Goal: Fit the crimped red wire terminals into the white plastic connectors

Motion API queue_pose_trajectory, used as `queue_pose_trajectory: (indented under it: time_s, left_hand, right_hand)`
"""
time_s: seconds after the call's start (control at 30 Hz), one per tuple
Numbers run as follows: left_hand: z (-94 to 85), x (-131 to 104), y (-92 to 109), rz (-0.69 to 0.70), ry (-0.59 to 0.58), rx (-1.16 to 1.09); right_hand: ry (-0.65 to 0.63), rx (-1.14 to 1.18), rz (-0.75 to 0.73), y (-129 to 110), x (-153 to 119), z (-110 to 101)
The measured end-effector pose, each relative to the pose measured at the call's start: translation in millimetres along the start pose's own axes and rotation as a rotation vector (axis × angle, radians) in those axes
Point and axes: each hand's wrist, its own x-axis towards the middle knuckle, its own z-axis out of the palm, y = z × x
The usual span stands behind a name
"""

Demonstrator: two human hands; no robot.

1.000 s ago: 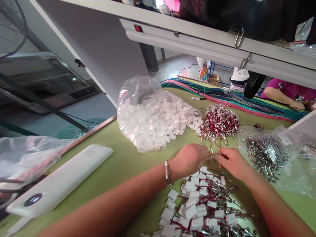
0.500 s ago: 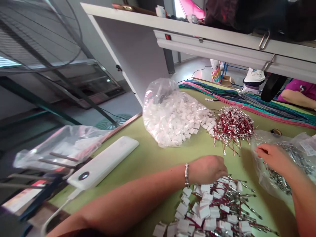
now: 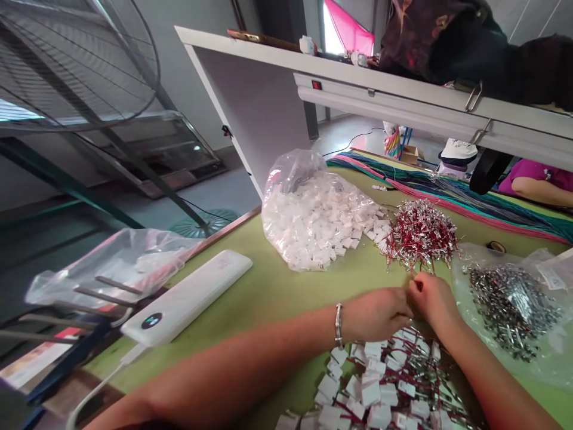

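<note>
My left hand, with a bracelet at the wrist, is closed above a heap of white connector housings on short red wires. Against its fingertips is my right hand, its thumb and forefinger pinched together; what either hand holds is hidden. Just beyond them sits a pile of red wires with metal ends. A clear bag of loose white housings lies further left. To the right, another clear bag holds small metal parts.
A white power bank with a cable lies at the table's left edge, near a plastic bag. Bundled long wires run along the back under a shelf with a lamp. A person's arm shows far right.
My right hand has left the bag of metal parts and come left to meet my left hand. My left hand stays over the heap. The view has tipped up slightly.
</note>
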Motion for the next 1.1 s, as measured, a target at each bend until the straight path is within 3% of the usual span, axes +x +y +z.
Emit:
queue_pose_trajectory:
  time_s: [0.1, 0.23, 0.33, 0.4, 0.67, 0.8, 0.87, 0.93, 1.0, 1.1]
  left_hand:
    - [-5.4, 3.0, -8.5, -0.233, 0.164, -0.226]
    - [-14.2, 6.2, -18.8, -0.484, 0.335, -0.789]
    - [-17.2, 6.2, -18.6, -0.511, 0.404, -1.129]
    - [-18.1, 5.9, -15.6, -0.48, 0.402, -1.202]
    - [-16.2, 5.9, -6.9, -0.419, 0.4, -1.049]
    - [-22.7, 7.1, -10.2, -0.417, 0.44, -0.809]
    - [-30.6, 7.0, -12.3, -0.44, 0.489, -0.638]
    - [-38.5, 6.8, -14.6, -0.469, 0.506, -0.454]
    - [-43.9, 6.9, -17.2, -0.491, 0.443, -0.332]
    - [-44.9, 7.5, -20.5, -0.525, 0.363, -0.238]
  right_hand:
    - [-0.014, 0.187, -0.007, 5.3, -8.6, -4.9]
    - [-0.051, 0.497, -0.108, -3.7, -22.1, -4.0]
    - [-0.061, 0.432, -0.264, -10.0, -24.7, -0.3]
    - [-0.058, 0.4, -0.293, -9.7, -23.0, 1.6]
    - [-0.023, 0.318, -0.303, -5.5, -23.2, 2.4]
    - [0.019, 0.325, -0.307, 0.5, -15.8, -9.1]
    - [0.09, 0.219, -0.244, 16.2, -5.1, -25.7]
    - [0.118, 0.026, -0.09, 41.6, 6.5, -49.1]
    - [0.033, -0.171, 0.083, 71.1, 13.5, -74.3]
    - [-0.02, -0.287, 0.218, 104.9, 13.5, -100.5]
